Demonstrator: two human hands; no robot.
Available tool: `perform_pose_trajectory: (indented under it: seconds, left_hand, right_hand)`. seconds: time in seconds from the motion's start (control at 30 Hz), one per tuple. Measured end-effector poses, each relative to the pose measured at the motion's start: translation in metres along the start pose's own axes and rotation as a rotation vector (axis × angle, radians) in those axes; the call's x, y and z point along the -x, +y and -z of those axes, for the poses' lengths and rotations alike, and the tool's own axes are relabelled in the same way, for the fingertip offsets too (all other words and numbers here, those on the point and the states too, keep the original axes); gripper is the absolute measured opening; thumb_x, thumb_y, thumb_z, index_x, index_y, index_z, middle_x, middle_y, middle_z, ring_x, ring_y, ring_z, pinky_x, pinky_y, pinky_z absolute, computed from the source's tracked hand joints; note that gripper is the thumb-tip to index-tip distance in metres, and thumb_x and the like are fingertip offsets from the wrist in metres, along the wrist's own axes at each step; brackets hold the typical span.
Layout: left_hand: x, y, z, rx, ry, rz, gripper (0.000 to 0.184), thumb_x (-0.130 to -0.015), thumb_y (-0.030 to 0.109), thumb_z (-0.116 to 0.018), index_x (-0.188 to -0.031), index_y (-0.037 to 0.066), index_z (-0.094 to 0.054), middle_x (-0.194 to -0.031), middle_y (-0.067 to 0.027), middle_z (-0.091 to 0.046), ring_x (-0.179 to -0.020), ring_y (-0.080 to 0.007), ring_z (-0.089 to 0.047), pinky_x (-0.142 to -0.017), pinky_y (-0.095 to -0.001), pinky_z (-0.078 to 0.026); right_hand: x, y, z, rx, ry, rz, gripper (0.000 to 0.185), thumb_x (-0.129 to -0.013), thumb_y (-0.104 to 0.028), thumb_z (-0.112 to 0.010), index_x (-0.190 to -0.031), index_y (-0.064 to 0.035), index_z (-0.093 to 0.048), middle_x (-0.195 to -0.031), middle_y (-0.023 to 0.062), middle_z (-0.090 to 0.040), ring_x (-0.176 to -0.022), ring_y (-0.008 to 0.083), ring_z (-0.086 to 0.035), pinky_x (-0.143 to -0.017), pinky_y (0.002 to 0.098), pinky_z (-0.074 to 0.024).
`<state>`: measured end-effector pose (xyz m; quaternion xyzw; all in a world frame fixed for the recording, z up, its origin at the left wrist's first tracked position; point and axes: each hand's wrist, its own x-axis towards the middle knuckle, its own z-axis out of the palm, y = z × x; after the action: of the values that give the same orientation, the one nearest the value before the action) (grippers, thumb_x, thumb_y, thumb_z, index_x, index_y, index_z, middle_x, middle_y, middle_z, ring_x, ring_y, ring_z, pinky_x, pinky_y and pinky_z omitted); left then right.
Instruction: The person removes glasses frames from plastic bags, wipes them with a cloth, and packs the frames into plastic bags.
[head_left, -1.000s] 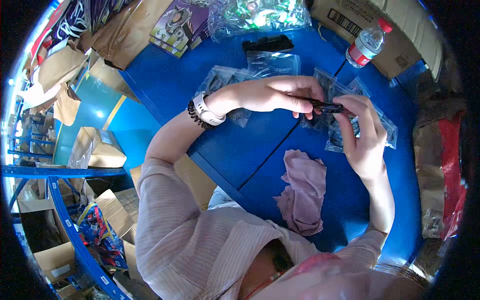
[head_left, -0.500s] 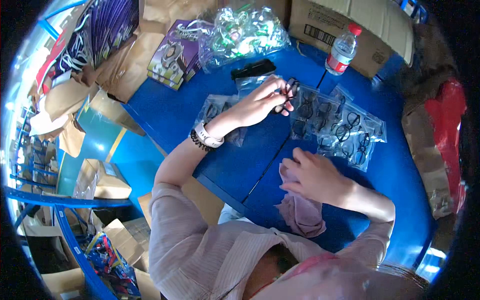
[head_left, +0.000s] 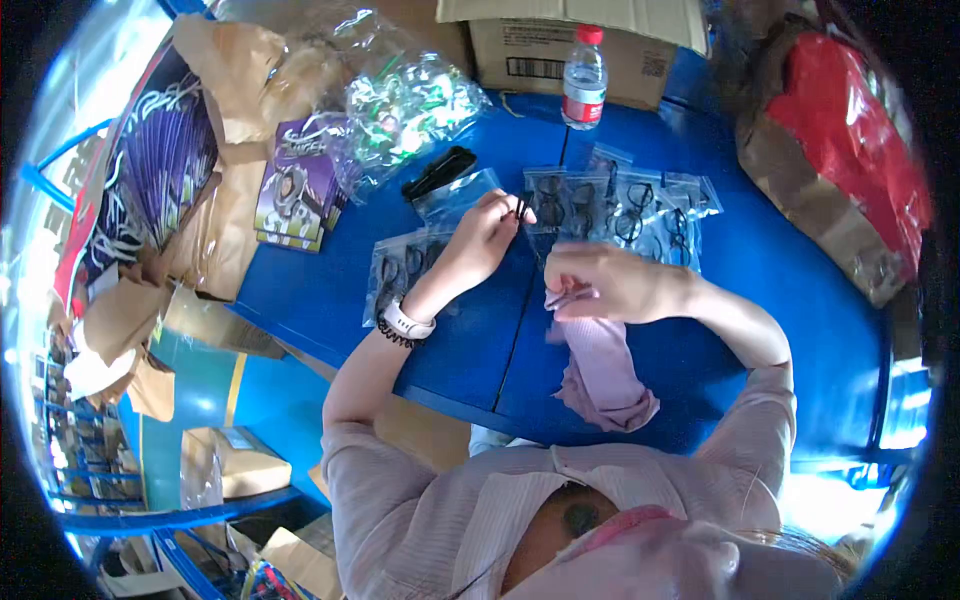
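My left hand is closed on a pair of black glasses; most of the frame is hidden by the fingers. My right hand pinches one end of a pink cloth, whose other end trails on the blue table toward my body. Clear bags of black glasses lie just beyond my right hand. More bagged glasses rest beside my left forearm. Farther back, a black bundle, its kind unclear, lies by a clear bag.
On the table a red-capped bottle stands before a cardboard box. Purple printed bags and a clear bag of green-and-white items lie at the back left. A carton with red plastic sits at the right.
My right hand has lifted the end of the cloth and moved toward the left hand. The left hand still holds the glasses, now lower and turned. The camera view has shifted.
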<state>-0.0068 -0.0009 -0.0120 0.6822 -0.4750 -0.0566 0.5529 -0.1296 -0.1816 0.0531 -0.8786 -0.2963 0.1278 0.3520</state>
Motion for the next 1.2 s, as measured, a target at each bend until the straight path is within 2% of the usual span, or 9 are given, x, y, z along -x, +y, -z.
perform_pose_trajectory:
  seconds: [0.1, 0.27, 0.43, 0.53, 0.6, 0.8, 0.93, 1.1, 1.2]
  left_hand:
    - [0.004, 0.007, -0.006, -0.150, -0.044, -0.014, 0.006, -0.084, -0.004, -0.048, -0.088, 0.000, -0.051, -0.085, -0.0106, -0.053, -0.079, -0.0220, -0.058, -0.070, -0.0316, -0.044]
    - [0.009, 0.011, -0.010, -0.357, -0.194, -0.130, 0.004, -0.082, 0.000, -0.050, -0.086, 0.000, -0.053, -0.084, -0.0143, -0.057, -0.072, -0.0261, -0.057, -0.066, -0.0337, -0.045]
    - [0.010, 0.019, -0.014, -0.315, -0.252, 0.058, 0.004, -0.081, 0.001, -0.051, -0.083, -0.001, -0.054, -0.080, -0.0166, -0.061, -0.065, -0.0287, -0.058, -0.061, -0.0348, -0.045]
    - [0.010, 0.020, -0.012, -0.315, -0.199, 0.075, 0.005, -0.080, 0.003, -0.054, -0.082, -0.001, -0.055, -0.074, -0.0149, -0.062, -0.058, -0.0294, -0.058, -0.055, -0.0356, -0.044]
    - [0.011, 0.018, -0.014, -0.357, -0.178, 0.050, 0.009, -0.078, 0.001, -0.058, -0.087, 0.003, -0.056, -0.058, -0.0065, -0.053, -0.046, -0.0170, -0.045, -0.045, -0.0311, -0.036]
    - [0.013, 0.028, -0.022, -0.425, -0.195, 0.117, 0.011, -0.078, 0.003, -0.059, -0.087, 0.003, -0.053, -0.069, -0.0102, -0.062, -0.050, -0.0265, -0.057, -0.046, -0.0356, -0.042]
    - [0.016, 0.024, -0.030, -0.431, -0.023, -0.056, 0.016, -0.079, 0.001, -0.057, -0.091, 0.005, -0.048, -0.066, -0.0105, -0.060, -0.049, -0.0257, -0.056, -0.044, -0.0362, -0.040]
    - [0.019, 0.012, -0.039, -0.349, 0.094, -0.088, 0.021, -0.079, -0.004, -0.056, -0.094, 0.006, -0.046, -0.056, -0.0035, -0.047, -0.044, -0.0148, -0.042, -0.043, -0.0302, -0.034]
    - [0.019, 0.007, -0.041, -0.321, 0.094, -0.093, 0.021, -0.080, -0.004, -0.056, -0.096, 0.006, -0.045, -0.058, -0.0041, -0.048, -0.045, -0.0150, -0.043, -0.043, -0.0305, -0.034]
  right_hand:
    - [0.001, -0.006, 0.007, -0.199, 0.088, -0.021, 0.007, -0.082, -0.007, -0.062, -0.081, -0.0044, -0.056, -0.094, 0.0062, -0.050, -0.076, 0.0163, -0.050, -0.065, 0.0262, -0.0403]
    - [-0.002, 0.002, -0.008, -0.257, 0.343, 0.080, 0.010, -0.080, -0.005, -0.065, -0.087, -0.0030, -0.057, -0.093, 0.0060, -0.051, -0.077, 0.0151, -0.049, -0.066, 0.0247, -0.0396]
    - [-0.003, 0.028, -0.012, -0.137, 0.446, 0.128, 0.013, -0.079, -0.004, -0.063, -0.091, -0.0008, -0.059, -0.095, 0.0081, -0.053, -0.075, 0.0168, -0.052, -0.066, 0.0265, -0.0435]
    - [0.005, 0.036, -0.015, -0.187, 0.454, 0.058, 0.012, -0.079, -0.004, -0.062, -0.091, -0.0009, -0.059, -0.094, 0.0082, -0.054, -0.076, 0.0170, -0.052, -0.067, 0.0266, -0.0438]
    - [0.007, 0.039, -0.017, -0.236, 0.469, -0.005, 0.012, -0.079, -0.004, -0.062, -0.091, -0.0010, -0.059, -0.094, 0.0084, -0.054, -0.077, 0.0172, -0.053, -0.068, 0.0268, -0.0442]
    - [0.000, 0.041, -0.026, 0.046, 0.610, 0.012, 0.014, -0.079, -0.003, -0.061, -0.092, -0.0011, -0.060, -0.094, 0.0089, -0.054, -0.079, 0.0190, -0.054, -0.068, 0.0277, -0.0449]
    - [-0.002, 0.056, -0.045, 0.285, 0.519, 0.082, 0.016, -0.078, -0.004, -0.063, -0.094, -0.0007, -0.060, -0.094, 0.0092, -0.054, -0.079, 0.0212, -0.054, -0.068, 0.0289, -0.0453]
    - [-0.003, 0.050, -0.058, 0.270, 0.587, 0.210, 0.015, -0.078, -0.007, -0.066, -0.091, -0.0010, -0.062, -0.094, 0.0091, -0.054, -0.079, 0.0224, -0.054, -0.068, 0.0297, -0.0454]
    - [-0.001, 0.052, -0.067, 0.189, 0.567, 0.154, 0.016, -0.078, -0.008, -0.067, -0.091, -0.0015, -0.062, -0.094, 0.0091, -0.054, -0.080, 0.0223, -0.053, -0.069, 0.0298, -0.0454]
